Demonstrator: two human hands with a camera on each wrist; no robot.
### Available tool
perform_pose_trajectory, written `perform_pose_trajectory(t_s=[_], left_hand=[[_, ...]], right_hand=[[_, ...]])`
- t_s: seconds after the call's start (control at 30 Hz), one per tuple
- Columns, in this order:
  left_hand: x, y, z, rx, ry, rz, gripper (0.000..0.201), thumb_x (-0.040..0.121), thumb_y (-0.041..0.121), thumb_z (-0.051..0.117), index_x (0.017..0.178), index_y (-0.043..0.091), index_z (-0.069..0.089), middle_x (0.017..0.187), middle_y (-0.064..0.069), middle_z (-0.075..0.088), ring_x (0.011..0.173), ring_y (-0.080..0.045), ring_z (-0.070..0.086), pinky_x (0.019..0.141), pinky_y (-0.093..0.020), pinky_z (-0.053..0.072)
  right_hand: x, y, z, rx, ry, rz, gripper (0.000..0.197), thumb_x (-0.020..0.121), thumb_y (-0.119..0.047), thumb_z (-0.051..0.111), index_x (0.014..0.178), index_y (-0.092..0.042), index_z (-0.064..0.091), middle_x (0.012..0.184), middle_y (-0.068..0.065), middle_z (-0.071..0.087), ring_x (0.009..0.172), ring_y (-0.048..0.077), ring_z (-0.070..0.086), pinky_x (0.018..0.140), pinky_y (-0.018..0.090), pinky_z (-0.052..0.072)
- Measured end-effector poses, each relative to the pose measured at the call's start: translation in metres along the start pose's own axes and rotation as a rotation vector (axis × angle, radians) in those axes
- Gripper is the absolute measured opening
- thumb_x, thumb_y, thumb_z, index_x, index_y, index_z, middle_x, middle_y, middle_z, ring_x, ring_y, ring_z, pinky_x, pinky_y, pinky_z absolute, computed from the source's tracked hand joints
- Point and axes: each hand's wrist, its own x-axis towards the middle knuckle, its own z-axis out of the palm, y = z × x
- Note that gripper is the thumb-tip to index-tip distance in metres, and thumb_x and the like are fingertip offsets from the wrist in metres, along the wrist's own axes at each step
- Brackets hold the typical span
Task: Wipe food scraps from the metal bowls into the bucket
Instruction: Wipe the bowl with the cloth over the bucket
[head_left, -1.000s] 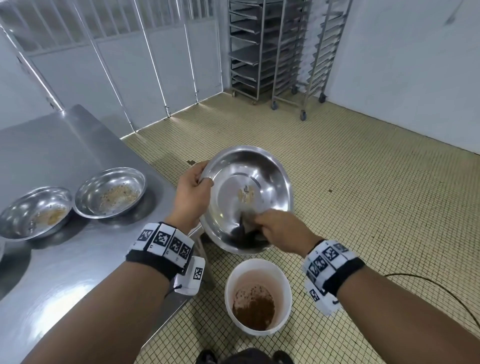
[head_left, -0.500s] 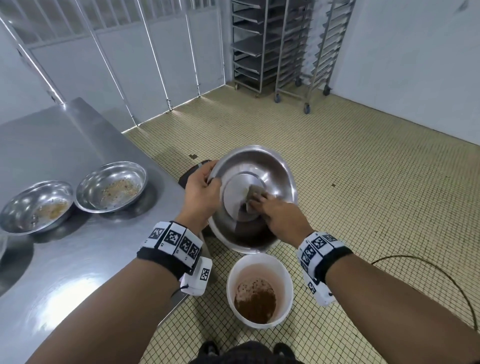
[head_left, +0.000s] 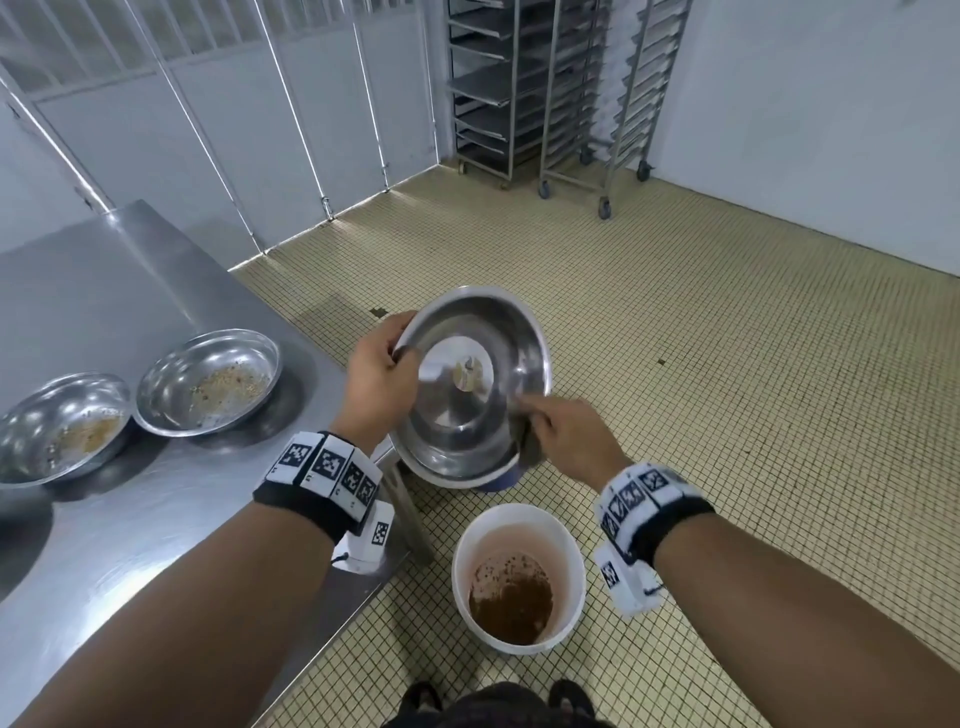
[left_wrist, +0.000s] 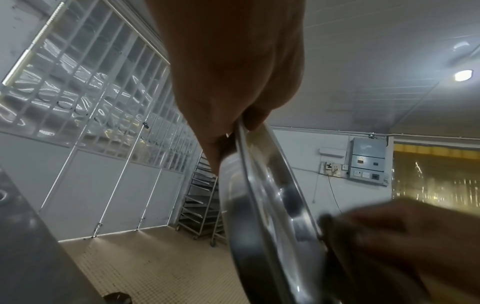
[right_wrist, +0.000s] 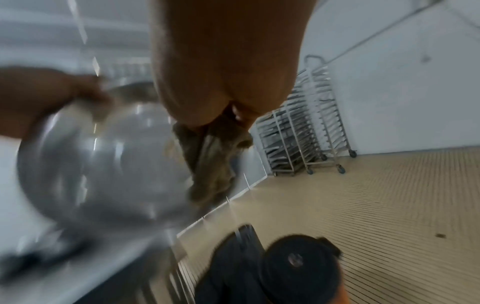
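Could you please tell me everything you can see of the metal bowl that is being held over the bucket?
The held bowl is round, shallow, shiny steel with a flat base and a rolled rim. It is tilted steeply, its inside facing the person, above and slightly beyond the white bucket. The left hand grips its left rim; the right hand presses a dark cloth at its lower right edge. A small pale scrap sticks near its centre.

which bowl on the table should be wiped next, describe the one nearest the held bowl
On the steel table at the left, two dirty bowls sit side by side. Take the right-hand bowl, nearer the table's edge; its scraps are pale and scattered, while its neighbour holds browner residue.
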Motion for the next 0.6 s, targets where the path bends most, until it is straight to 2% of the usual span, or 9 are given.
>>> perform_pose_trajectory(t_s=[0.07, 0.1, 0.17, 0.23, 0.3, 0.37, 0.43, 0.5, 0.6], left_hand=[[-0.006, 0.000, 0.005, -0.020, -0.020, -0.009, 0.029, 0.100, 0.010, 0.058, 0.112, 0.032, 0.072, 0.092, 0.009, 0.074, 0.079, -0.004, 0.070, 0.063, -0.016, 0.052], [-0.009, -0.001, 0.007, -0.035, -0.024, -0.019, 0.032, 0.099, 0.008, 0.056, 0.111, 0.033, 0.071, 0.093, 0.007, 0.074, 0.077, -0.007, 0.071, 0.061, -0.017, 0.053], [-0.015, 0.002, 0.011, -0.092, -0.023, -0.024, 0.034, 0.098, 0.002, 0.054, 0.115, 0.027, 0.070, 0.095, 0.002, 0.074, 0.078, -0.014, 0.073, 0.061, -0.021, 0.055], [-0.017, 0.006, 0.013, -0.138, 0.001, -0.018, 0.031, 0.098, 0.002, 0.056, 0.115, 0.023, 0.071, 0.094, 0.002, 0.076, 0.078, -0.014, 0.074, 0.063, -0.022, 0.056], [-0.015, 0.010, 0.010, -0.173, 0.013, -0.029, 0.032, 0.098, 0.001, 0.056, 0.112, 0.025, 0.071, 0.090, 0.006, 0.076, 0.080, -0.010, 0.074, 0.065, -0.023, 0.057], [-0.012, 0.009, 0.005, -0.146, 0.020, -0.027, 0.035, 0.097, 0.002, 0.053, 0.113, 0.028, 0.071, 0.091, 0.008, 0.076, 0.082, -0.010, 0.073, 0.069, -0.026, 0.057], [-0.010, 0.005, -0.001, -0.129, 0.040, -0.010, 0.038, 0.096, 0.001, 0.052, 0.115, 0.026, 0.072, 0.093, 0.006, 0.076, 0.084, -0.016, 0.072, 0.072, -0.032, 0.057], [-0.008, 0.004, -0.005, -0.148, 0.062, 0.005, 0.038, 0.095, -0.002, 0.051, 0.119, 0.019, 0.072, 0.097, 0.000, 0.076, 0.088, -0.024, 0.072, 0.073, -0.034, 0.057], [-0.007, 0.006, -0.011, -0.148, 0.073, 0.017, 0.038, 0.095, -0.004, 0.049, 0.118, 0.017, 0.072, 0.094, 0.010, 0.076, 0.089, -0.016, 0.072, 0.072, -0.027, 0.057]], right_hand=[[0.021, -0.017, -0.013, 0.058, 0.220, -0.001, 0.033, 0.107, -0.022, 0.048, 0.134, -0.030, 0.065, 0.068, -0.010, 0.064, 0.046, 0.005, 0.055, 0.047, 0.014, 0.047], [0.030, -0.026, -0.018, 0.071, 0.296, -0.012, 0.035, 0.107, -0.025, 0.049, 0.140, -0.030, 0.060, 0.072, -0.010, 0.067, 0.050, 0.004, 0.057, 0.050, 0.012, 0.046], [0.043, -0.040, -0.019, 0.097, 0.344, -0.058, 0.038, 0.107, -0.030, 0.048, 0.145, -0.030, 0.056, 0.105, -0.007, 0.075, 0.082, 0.008, 0.070, 0.077, 0.015, 0.053], [0.045, -0.051, -0.008, 0.110, 0.266, -0.136, 0.040, 0.107, -0.025, 0.050, 0.146, -0.029, 0.053, 0.140, -0.003, 0.063, 0.122, 0.016, 0.062, 0.108, 0.028, 0.046], [0.035, -0.059, 0.008, 0.060, 0.090, -0.219, 0.050, 0.105, -0.015, 0.053, 0.149, -0.035, 0.047, 0.161, 0.001, 0.041, 0.144, 0.021, 0.042, 0.120, 0.045, 0.037], [0.022, -0.062, 0.021, -0.006, -0.060, -0.234, 0.058, 0.104, -0.013, 0.054, 0.152, -0.043, 0.039, 0.170, -0.002, 0.019, 0.146, 0.023, 0.039, 0.120, 0.047, 0.033], [0.010, -0.057, 0.033, -0.041, -0.157, -0.264, 0.055, 0.106, -0.023, 0.050, 0.150, -0.052, 0.037, 0.171, -0.006, 0.012, 0.136, 0.025, 0.051, 0.116, 0.043, 0.040], [-0.002, -0.048, 0.042, -0.031, -0.224, -0.310, 0.045, 0.109, -0.037, 0.041, 0.151, -0.054, 0.035, 0.170, -0.006, 0.019, 0.143, 0.023, 0.046, 0.117, 0.044, 0.040], [-0.011, -0.026, 0.048, -0.108, -0.276, -0.320, 0.045, 0.110, -0.039, 0.039, 0.155, -0.042, 0.038, 0.165, -0.003, 0.033, 0.150, 0.018, 0.034, 0.117, 0.046, 0.040]])
